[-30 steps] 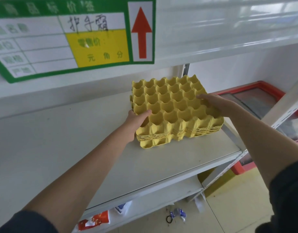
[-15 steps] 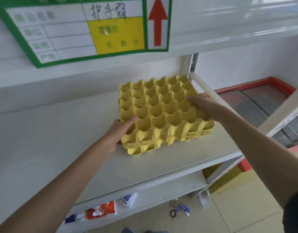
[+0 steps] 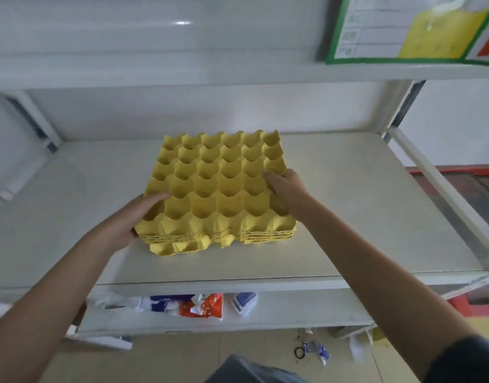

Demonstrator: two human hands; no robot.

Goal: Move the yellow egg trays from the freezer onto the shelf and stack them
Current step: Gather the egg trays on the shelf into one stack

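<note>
A stack of several yellow egg trays [image 3: 218,189] rests on the white shelf board [image 3: 362,217], near its middle. The bottom tray juts out a little toward me at the front left. My left hand [image 3: 133,219] grips the stack's left front corner, fingers over the top tray's rim. My right hand [image 3: 287,186] lies on the right side of the top tray, fingers curled into its cups. The red-framed freezer [image 3: 458,175] shows at the far right behind the shelf post.
A shelf board above carries a green and yellow price sign [image 3: 414,29]. The lower shelf holds several packets [image 3: 202,302]. A white diagonal brace [image 3: 442,194] runs along the shelf's right end. Small litter [image 3: 312,352] lies on the tiled floor.
The view has swung left, so the stack now sits centred and the sign is at the top right. Both hands stay on the stack, which has slid leftward along the shelf.
</note>
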